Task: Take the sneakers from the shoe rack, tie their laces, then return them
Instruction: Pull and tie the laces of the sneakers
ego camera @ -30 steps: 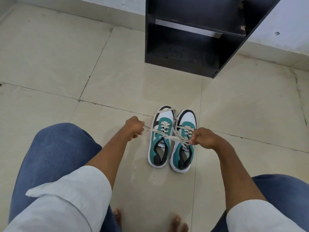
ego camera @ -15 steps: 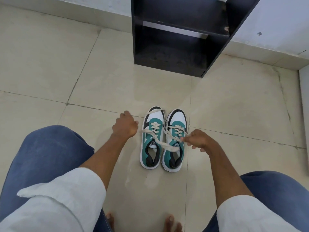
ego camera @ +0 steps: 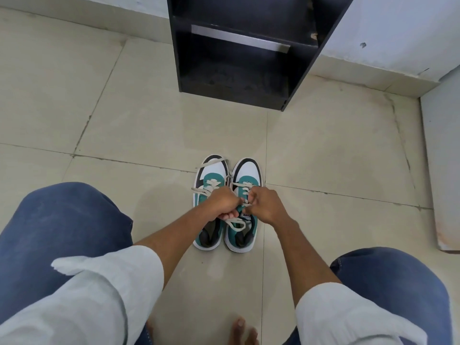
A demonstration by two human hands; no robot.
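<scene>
Two teal, white and black sneakers stand side by side on the tiled floor, toes pointing away from me: the left sneaker and the right sneaker. Both have cream laces. My left hand and my right hand meet over the right sneaker's tongue, each closed on a strand of its lace. A loop of that lace hangs below my hands. The left sneaker's lace lies loose across its toe. The black shoe rack stands ahead against the wall, its shelves bare.
My knees in blue jeans flank the sneakers, and my bare toes show at the bottom. A white wall runs behind the rack. A pale panel edge stands at the right.
My hands, held apart with the lace stretched between them, have come together over the right sneaker. The camera has shifted, so the rack appears more central.
</scene>
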